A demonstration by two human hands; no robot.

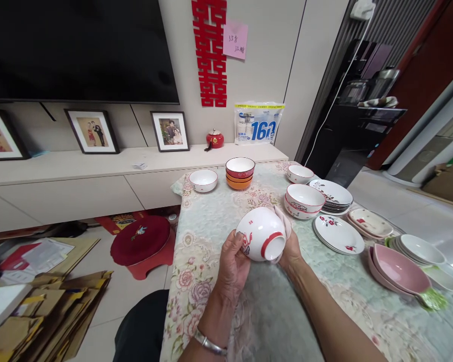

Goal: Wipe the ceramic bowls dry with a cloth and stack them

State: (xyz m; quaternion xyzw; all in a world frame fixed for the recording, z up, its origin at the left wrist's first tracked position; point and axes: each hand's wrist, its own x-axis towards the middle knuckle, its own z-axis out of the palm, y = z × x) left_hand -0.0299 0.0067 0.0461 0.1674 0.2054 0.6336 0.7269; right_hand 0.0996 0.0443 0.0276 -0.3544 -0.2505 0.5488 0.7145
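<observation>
A white bowl (254,226) with a red ring round its foot is held up over the table, tilted so that its underside faces me. My left hand (234,261) grips its near left rim, thumb on the outside. At the right side, my right hand (290,251) presses a pale pink cloth (283,221) against the bowl; most of its fingers are hidden behind bowl and cloth. Beyond the hands stand a single white bowl (203,181) and a stack of orange bowls (239,184) topped by a red one (240,168).
Along the table's right side stand white bowls (305,198), stacks of plates (338,234), squarish dishes (370,223) and pink leaf-shaped dishes (400,269). A flowered cloth (196,281) covers the table. Left of it are a red stool (141,241) and flattened cardboard (60,317). A low cabinet (136,163) runs behind.
</observation>
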